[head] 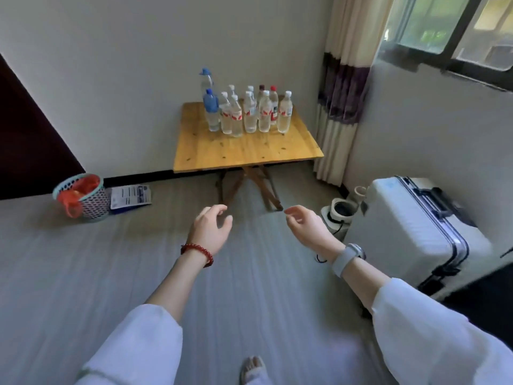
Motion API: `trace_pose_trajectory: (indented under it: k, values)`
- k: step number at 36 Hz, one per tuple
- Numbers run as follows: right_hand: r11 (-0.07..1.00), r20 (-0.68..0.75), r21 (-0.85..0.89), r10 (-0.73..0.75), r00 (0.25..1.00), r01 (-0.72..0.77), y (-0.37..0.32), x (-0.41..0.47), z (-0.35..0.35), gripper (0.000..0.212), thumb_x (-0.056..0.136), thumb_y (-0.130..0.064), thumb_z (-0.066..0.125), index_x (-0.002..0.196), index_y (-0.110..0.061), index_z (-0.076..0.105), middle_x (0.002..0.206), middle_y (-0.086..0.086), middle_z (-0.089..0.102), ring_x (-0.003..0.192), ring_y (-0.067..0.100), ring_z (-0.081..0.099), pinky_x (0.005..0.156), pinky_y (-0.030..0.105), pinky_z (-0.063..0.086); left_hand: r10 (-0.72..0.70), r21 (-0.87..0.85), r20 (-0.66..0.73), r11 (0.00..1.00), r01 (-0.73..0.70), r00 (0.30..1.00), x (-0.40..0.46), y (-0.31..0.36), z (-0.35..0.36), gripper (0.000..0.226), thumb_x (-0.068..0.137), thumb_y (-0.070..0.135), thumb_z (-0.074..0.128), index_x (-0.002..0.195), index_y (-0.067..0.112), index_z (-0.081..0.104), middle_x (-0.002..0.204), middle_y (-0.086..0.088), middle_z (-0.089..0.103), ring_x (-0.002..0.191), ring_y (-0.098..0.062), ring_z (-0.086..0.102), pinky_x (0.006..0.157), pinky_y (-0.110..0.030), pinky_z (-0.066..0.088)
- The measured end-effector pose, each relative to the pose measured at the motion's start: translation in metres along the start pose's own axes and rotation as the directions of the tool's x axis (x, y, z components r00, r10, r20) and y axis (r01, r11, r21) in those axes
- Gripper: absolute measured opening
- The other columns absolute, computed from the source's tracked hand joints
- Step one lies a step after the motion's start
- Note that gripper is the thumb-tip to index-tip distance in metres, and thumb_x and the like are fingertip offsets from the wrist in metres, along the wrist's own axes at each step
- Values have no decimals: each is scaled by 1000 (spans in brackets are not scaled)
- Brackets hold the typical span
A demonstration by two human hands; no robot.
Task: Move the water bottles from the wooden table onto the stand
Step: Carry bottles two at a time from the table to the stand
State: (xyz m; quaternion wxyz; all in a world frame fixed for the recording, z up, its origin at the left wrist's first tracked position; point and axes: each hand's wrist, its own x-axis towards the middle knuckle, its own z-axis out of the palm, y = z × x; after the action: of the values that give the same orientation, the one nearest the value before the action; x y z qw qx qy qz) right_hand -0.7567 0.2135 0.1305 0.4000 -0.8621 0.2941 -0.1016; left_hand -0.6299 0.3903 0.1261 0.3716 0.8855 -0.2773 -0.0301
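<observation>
Several clear water bottles (pixel 250 115) stand upright in a cluster at the back of a small wooden folding table (pixel 244 151) against the wall. Most have white caps and red labels; two at the left have blue caps (pixel 211 111). My left hand (pixel 211 229) and my right hand (pixel 304 225) are stretched out over the floor, well short of the table. Both hold nothing, with fingers loosely curled. No stand is in view.
A white suitcase (pixel 416 232) stands at the right, with a small white appliance (pixel 337 213) beside it. A basket with a red bag (pixel 83 195) and a printed packet (pixel 130 197) lie at the left wall. A curtain (pixel 341 107) hangs right of the table.
</observation>
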Motion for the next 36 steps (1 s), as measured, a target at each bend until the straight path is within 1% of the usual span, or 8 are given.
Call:
trace_pose_trajectory:
  k: [6,10,14,19,23,29,32,36]
  values:
    - [1000,1,-1,-7,1000,7,-45,157,-1,30,91,-21,44,117,-12,57,114,10,65,107,26,59,85,28,44,18,-32,-38,999,-19,999,166,-6,-7,25,86,19,54,109,11,59,109,-9,60,101,-22,55,83,-20,35]
    - [999,1,42,7,1000,-7,-58,245,2,30,91,-20,44,117,-13,57,113,8,65,106,24,59,84,28,45,28,-33,-1,999,-28,1000,256,-17,5,26,87,18,53,111,8,58,112,-10,59,103,-22,54,87,-21,34]
    - [996,-22,90,28,999,-26,-58,343,13,30,91,-18,45,119,-12,54,112,9,64,104,22,59,80,22,41,28,-47,5,998,-28,1000,349,-38,26,28,87,18,54,114,9,56,116,-9,57,107,-22,53,93,-27,38]
    - [989,-32,147,8,999,-3,-52,472,34,33,92,-18,46,124,-10,48,113,12,62,98,25,61,89,43,50,-8,-33,-12,999,7,1000,464,-72,57,30,88,24,53,117,15,52,119,-6,54,108,-20,52,86,-24,38]
    - [987,-40,160,24,999,-17,-48,575,54,39,92,-23,49,128,-11,43,114,8,60,89,16,57,77,35,52,-93,-36,-6,995,93,996,554,-94,78,34,88,25,52,120,15,48,124,-8,51,110,-21,52,85,-25,38]
    - [988,-33,153,22,999,-16,-53,691,94,56,87,-28,58,135,-11,34,127,11,51,111,23,52,86,30,43,-132,-70,-27,989,130,991,646,-124,99,38,88,24,52,125,16,44,129,-6,47,109,-19,52,86,-24,39]
    - [983,2,179,44,999,-44,-62,750,118,66,85,-30,62,138,-12,28,137,11,42,125,24,42,101,35,40,-155,-86,-9,984,154,988,697,-146,107,40,88,23,52,126,16,43,130,-6,45,113,-19,50,86,-24,39]
    - [980,-60,198,9,998,4,-70,782,134,83,80,-30,68,143,-10,19,147,12,29,137,25,26,112,36,27,-98,-89,-32,991,95,995,727,-152,109,41,88,24,53,127,17,43,128,-5,46,113,-17,50,86,-24,41]
